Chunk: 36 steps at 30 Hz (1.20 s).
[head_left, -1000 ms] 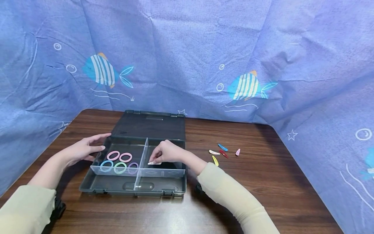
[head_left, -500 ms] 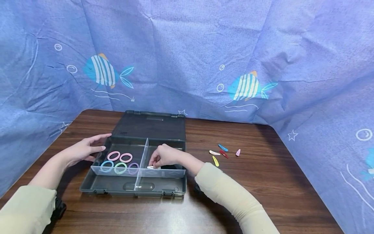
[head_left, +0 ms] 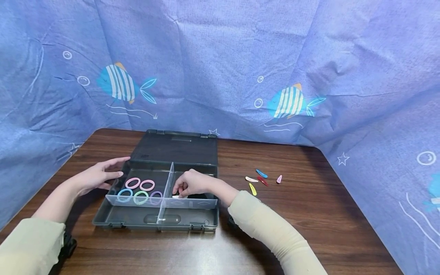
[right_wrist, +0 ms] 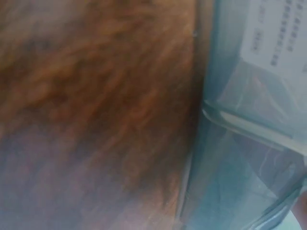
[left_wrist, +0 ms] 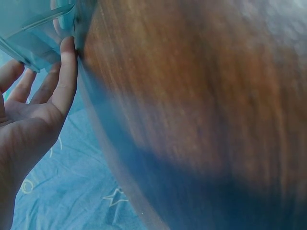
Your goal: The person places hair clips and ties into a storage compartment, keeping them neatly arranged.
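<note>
A smoky-grey divided case (head_left: 121,218) lies opened out on the table. My left hand (head_left: 91,177) rests against its left wall, fingers fairly straight and thumb at the rim; in the left wrist view the fingertips (left_wrist: 68,44) touch the clear plastic. My right hand (head_left: 196,182) reaches down into the back right compartment. Its thumb and index finger pinch a small white hair clip (head_left: 175,196), low beside the cross divider (head_left: 203,203) and partly hidden by the fingers. Pink, blue, green and purple hair ties (head_left: 147,185) lie in the back left compartment.
Right of the case several snap hair clips lie loose: blue (head_left: 261,173), white (head_left: 251,179), red (head_left: 262,181), yellow (head_left: 252,189) and pink (head_left: 279,179). The case lid (head_left: 178,149) lies back toward the blue fish-print curtain (head_left: 220,76) behind the table.
My right hand has lowered the white hair clip toward the cross divider, and its fingers have shifted slightly left, covering more of it. My left hand has stayed on the case.
</note>
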Each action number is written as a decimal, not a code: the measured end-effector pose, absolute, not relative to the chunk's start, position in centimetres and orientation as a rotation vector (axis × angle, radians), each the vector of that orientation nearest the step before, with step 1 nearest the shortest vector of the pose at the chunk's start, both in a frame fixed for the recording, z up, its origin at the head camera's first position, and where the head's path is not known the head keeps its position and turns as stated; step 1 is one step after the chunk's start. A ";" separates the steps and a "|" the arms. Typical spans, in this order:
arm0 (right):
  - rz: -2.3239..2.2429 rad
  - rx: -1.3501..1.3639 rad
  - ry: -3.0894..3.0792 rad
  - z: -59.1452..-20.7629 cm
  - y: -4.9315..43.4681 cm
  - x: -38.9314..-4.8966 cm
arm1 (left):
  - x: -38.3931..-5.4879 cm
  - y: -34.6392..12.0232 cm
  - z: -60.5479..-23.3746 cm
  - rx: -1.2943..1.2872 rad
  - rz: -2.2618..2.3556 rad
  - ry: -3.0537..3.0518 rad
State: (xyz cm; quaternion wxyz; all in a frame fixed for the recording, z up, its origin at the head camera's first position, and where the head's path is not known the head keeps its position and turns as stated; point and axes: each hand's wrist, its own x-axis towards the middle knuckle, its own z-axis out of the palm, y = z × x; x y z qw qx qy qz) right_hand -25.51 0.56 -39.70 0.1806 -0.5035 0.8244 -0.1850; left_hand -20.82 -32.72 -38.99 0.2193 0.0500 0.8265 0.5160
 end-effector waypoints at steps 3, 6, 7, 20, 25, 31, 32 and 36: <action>-0.532 -1.444 2.328 -39.3 0.9 -25.5 | -20.9 -32.8 -39.0 0.139 1.423 2.285; -0.550 -1.465 2.334 -38.7 1.5 -25.4 | -21.0 -32.8 -39.1 0.143 1.416 2.288; -0.556 -1.470 2.338 -38.4 1.8 -25.4 | -21.0 -32.8 -39.1 0.145 1.415 2.291; -0.604 -1.503 2.403 -35.6 5.6 -25.5 | -20.9 -32.8 -39.2 0.152 1.405 2.298; -0.639 -1.484 2.417 -34.8 7.6 -25.4 | -20.9 -32.7 -39.2 0.163 1.415 2.292; -0.638 -1.462 2.486 -34.0 10.1 -25.2 | -21.0 -32.7 -39.2 0.160 1.406 2.296; -0.647 -1.460 2.491 -33.9 10.5 -25.2 | -21.0 -32.7 -39.2 0.161 1.404 2.296; -0.654 -1.475 2.523 -33.9 12.2 -25.1 | -20.9 -32.7 -39.1 0.169 1.402 2.297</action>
